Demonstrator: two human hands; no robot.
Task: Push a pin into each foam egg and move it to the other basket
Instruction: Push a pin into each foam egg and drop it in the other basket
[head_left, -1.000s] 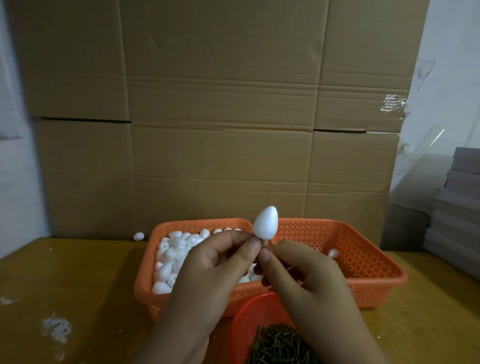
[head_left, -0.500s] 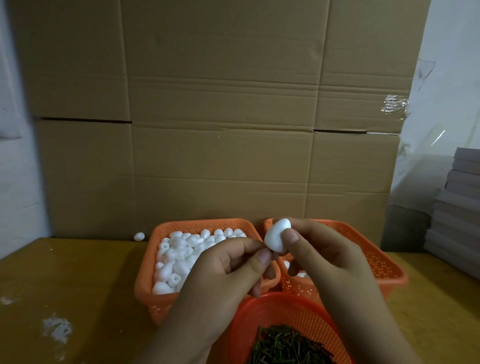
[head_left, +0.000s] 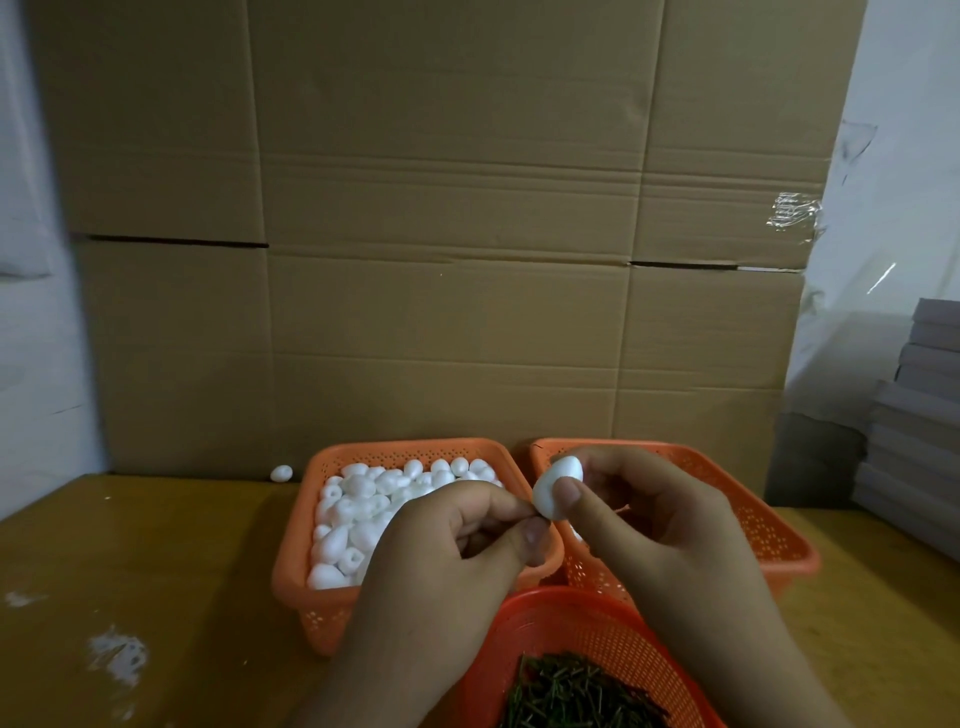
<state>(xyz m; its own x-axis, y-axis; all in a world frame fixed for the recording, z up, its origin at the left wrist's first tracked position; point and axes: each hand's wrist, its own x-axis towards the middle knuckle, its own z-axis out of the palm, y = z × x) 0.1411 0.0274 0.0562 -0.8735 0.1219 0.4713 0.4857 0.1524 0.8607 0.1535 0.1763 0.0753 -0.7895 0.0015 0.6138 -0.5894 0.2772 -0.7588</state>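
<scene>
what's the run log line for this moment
step: pinning | right hand: holds foam egg | left hand: pinched at egg, pin unseen | place: over right basket

Foam egg now passed across into right hand, lowered over right basket; left hand pinching alongside.

Open table lies to the left of the full basket, with one loose egg near the cardboard wall that closes off the back. The two baskets stand just beside each other; the pin basket blocks the near edge. Stacked boards crowd the right.
</scene>
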